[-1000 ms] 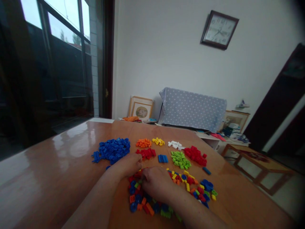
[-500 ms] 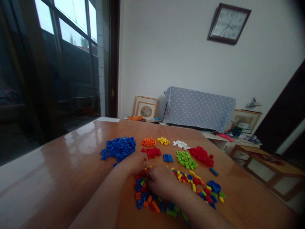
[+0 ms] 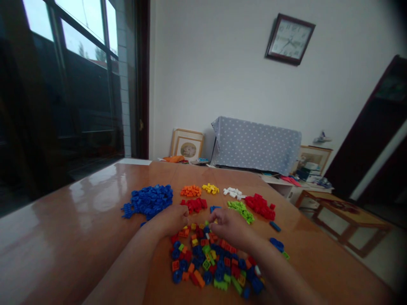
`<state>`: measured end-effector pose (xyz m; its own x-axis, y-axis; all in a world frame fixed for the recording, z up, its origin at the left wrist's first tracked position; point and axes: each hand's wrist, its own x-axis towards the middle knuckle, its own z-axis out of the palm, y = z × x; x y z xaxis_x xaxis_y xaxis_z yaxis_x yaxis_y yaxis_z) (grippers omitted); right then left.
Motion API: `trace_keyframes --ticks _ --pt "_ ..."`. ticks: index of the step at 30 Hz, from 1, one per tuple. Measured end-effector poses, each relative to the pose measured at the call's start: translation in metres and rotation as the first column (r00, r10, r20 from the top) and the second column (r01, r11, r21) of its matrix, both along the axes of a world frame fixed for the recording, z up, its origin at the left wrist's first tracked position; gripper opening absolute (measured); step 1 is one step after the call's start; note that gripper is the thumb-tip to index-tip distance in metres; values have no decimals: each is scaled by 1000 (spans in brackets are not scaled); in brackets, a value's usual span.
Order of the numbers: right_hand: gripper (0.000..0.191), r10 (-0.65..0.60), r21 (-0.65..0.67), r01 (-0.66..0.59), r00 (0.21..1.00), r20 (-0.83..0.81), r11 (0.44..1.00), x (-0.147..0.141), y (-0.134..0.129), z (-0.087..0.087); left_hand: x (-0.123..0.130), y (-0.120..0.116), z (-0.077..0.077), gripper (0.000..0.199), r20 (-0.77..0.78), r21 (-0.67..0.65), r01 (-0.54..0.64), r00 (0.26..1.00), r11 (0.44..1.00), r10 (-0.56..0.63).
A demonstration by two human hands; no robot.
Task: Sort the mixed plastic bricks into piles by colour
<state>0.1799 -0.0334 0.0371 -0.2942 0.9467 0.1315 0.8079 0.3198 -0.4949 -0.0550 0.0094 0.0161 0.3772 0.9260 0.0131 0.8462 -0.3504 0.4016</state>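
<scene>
A mixed pile of colored bricks [image 3: 210, 258] lies on the brown table at the near side. My left hand [image 3: 174, 218] is at the pile's upper left edge, just below a small red pile [image 3: 194, 205], its fingers curled together; what they hold, if anything, is hidden. Over the upper right of the mixed pile, my right hand [image 3: 227, 224] has its thumb and fingers bent toward each other, close to a blue piece [image 3: 215, 209]. Whether something small is between those fingers is too unclear to tell. Green bricks [image 3: 241, 211] lie right behind my right hand.
Farther back on the table [image 3: 104, 228] are a large blue pile [image 3: 149, 201], an orange pile [image 3: 190, 191], a yellow pile [image 3: 210, 189], white pieces [image 3: 234, 193] and a larger red pile [image 3: 260, 206]. Blue pieces [image 3: 275, 226] lie at the right.
My right hand has lifted from the mixed pile and moved up and right, uncovering many bricks. My left hand stays near the red pile. The view has shifted slightly.
</scene>
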Motion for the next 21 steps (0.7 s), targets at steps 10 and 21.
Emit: trace_keyframes --ticks 10,21 --pt "23 -332 -24 339 902 -277 940 123 52 -6 4 0 2 13 24 18 17 1000 1000 -18" --pt "15 -426 -17 431 885 -187 902 154 75 -56 12 6 3 22 52 148 1 999 989 -9"
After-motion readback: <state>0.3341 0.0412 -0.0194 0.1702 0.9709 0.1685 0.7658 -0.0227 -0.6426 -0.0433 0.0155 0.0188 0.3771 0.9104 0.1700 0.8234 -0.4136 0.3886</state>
